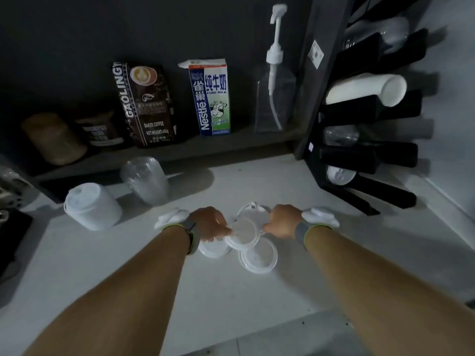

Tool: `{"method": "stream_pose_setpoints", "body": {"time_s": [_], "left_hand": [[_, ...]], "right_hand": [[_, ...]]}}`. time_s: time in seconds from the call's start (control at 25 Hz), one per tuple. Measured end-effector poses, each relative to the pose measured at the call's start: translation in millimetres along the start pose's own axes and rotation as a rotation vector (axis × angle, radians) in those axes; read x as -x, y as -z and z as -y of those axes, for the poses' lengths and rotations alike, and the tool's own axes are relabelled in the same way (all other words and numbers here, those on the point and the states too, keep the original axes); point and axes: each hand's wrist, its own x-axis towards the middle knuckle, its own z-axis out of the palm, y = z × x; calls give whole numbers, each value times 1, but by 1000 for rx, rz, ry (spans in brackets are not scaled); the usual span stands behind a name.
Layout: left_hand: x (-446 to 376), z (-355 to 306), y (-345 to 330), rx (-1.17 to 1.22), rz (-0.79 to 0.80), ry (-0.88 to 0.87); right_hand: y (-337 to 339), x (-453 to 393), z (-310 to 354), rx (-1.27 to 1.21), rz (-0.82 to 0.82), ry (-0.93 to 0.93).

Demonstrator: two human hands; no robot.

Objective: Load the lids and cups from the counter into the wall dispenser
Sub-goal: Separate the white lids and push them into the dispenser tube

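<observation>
The white counter [144, 273] is the biggest thing here, and it fills the bottom of the view. On the right wall hangs the black wall dispenser [370, 150] with slanted slots. One slot holds a stack of white paper cups [365, 89] lying on its side. Other slots hold clear cups, and the lowest slot has a white lid [340, 175] in it.

A dark shelf [180, 147] runs along the back. On it stand a dark coffee bag [146, 104], a Nestle milk carton [212, 98] and a clear pump bottle [275, 96].

Two bare arms reach in from the bottom. On the counter to the left sits a stack of white lids [91, 206], leaning over. Just behind it is a stack of clear plastic cups [145, 179], upside down.

The left hand [209, 223] and the right hand [282, 220] meet over a small bunch of loose white lids [258, 256] in the middle of the counter. Both hands are curled, and their fingertips pinch the edges of one lid [243, 232] between them, the left on its left edge and the right on its right edge. That lid rests on top of the others. More lids lie flat around it, touching and partly overlapping. Each wrist wears a grey band [300, 231] with a white piece on it.
</observation>
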Motion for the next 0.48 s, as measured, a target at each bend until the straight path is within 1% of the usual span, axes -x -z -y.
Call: {"method": "stream_pose_setpoints", "body": {"time_s": [0.08,0.2,0.36,0.48], "left_hand": [[-3,6,-10,64,-83,35],[-8,6,-28,229,-136,91],[-9,4,-41,324,-230,110],[-6,2,-47,488,-321,105]], "right_hand": [[-14,-5,3,-72,-63,-22],[-33,-11,11,-205,-98,-66],[-41,-15,16,-310,-145,-142],[-44,-11,14,-533,-205,-158]]}}
